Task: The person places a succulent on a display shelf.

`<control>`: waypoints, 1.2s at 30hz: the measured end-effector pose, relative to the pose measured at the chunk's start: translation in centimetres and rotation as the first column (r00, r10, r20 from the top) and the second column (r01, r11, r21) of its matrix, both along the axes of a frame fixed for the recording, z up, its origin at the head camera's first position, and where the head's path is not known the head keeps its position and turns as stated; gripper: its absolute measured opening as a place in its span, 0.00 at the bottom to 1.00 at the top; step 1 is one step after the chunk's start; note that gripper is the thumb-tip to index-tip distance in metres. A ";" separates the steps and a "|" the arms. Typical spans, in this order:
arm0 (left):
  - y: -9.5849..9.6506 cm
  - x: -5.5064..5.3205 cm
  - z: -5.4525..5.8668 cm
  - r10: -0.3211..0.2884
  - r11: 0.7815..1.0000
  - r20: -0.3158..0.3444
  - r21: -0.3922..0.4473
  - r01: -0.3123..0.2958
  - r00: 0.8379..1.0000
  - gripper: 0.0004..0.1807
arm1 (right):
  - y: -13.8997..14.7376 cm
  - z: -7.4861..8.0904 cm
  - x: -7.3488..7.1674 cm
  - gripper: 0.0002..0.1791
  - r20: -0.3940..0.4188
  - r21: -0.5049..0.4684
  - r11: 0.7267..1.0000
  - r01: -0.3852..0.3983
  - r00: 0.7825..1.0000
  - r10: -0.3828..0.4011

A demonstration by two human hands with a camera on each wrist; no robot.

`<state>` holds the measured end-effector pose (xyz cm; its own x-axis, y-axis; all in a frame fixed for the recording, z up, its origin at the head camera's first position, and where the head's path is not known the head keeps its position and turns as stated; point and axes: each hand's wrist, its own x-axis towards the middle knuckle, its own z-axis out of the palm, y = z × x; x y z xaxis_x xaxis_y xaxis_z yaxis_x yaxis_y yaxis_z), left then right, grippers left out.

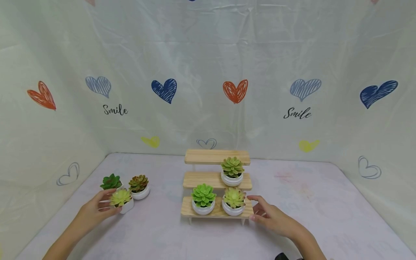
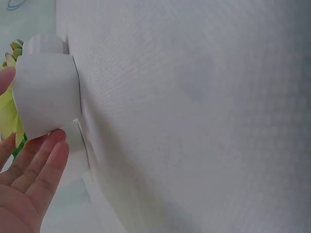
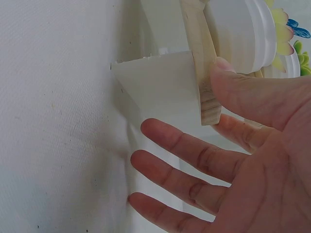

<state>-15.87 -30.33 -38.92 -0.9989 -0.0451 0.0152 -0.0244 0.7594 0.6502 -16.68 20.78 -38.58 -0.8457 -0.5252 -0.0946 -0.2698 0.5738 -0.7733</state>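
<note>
My left hand (image 1: 95, 210) is around a white square pot with a yellow-green succulent (image 1: 121, 198), standing at the left of the table. In the left wrist view, fingertips touch one side of the white pot (image 2: 46, 94) and the thumb is at the opposite side. Over at the tiered wooden plant stand (image 1: 217, 177), my right hand (image 1: 272, 216) pinches the right end of the lowest board (image 3: 210, 109) between thumb and index finger. Its other three fingers are spread beside the stand's white leg (image 3: 163, 82).
A dark green succulent (image 1: 111, 181) and a reddish-brown one (image 1: 139, 186) stand close behind the left hand's pot. The lowest board bears a bright green succulent (image 1: 203, 196) and a pink-tipped one (image 1: 234, 198). Another succulent (image 1: 232, 169) sits on the middle board.
</note>
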 end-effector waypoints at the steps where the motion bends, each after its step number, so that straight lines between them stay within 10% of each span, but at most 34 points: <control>1: 0.0 0.0 0.0 0.002 1.000 -0.004 -0.002 -0.002 1.000 0.43 | 0.0 0.0 0.0 0.34 0.000 0.001 1.000 -0.001 1.000 0.001; 36: 0.0 0.9 0.8 -0.021 0.997 -0.097 -0.076 0.014 0.995 0.39 | 0.0 0.1 0.2 0.34 -0.019 0.009 1.000 -0.013 1.000 0.013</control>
